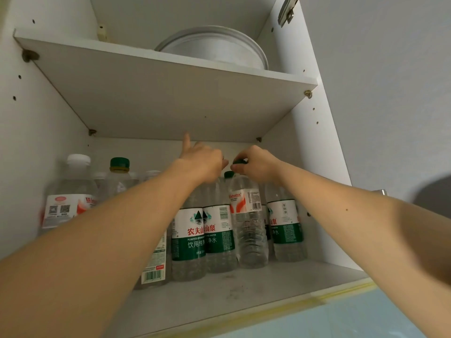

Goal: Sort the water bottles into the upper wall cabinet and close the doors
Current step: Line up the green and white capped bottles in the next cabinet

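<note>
Inside the open upper wall cabinet [288, 69], lower compartment: upright clear water bottles crowded on the floor panel, all holding clear water. At 6 o'clock, two green-labelled bottles [202, 230] reading 农夫山泉, "PURIFIED DRINKING WATER" and 饮用纯净水. Just beside, toward 3 o'clock, a red-and-white-labelled bottle [246, 215], brand print blurred; farther right, another green-labelled bottle [285, 225]. At 9 o'clock, a white-capped bottle [73, 191] with QR codes, and a green-capped bottle [118, 176] behind. Right hand [258, 164] pinching a green cap [239, 162]. Left hand [202, 159] atop bottle necks, index finger raised; grip not discernible. On the upper shelf [170, 93], at 12 o'clock, a white round basin [219, 48].
</note>
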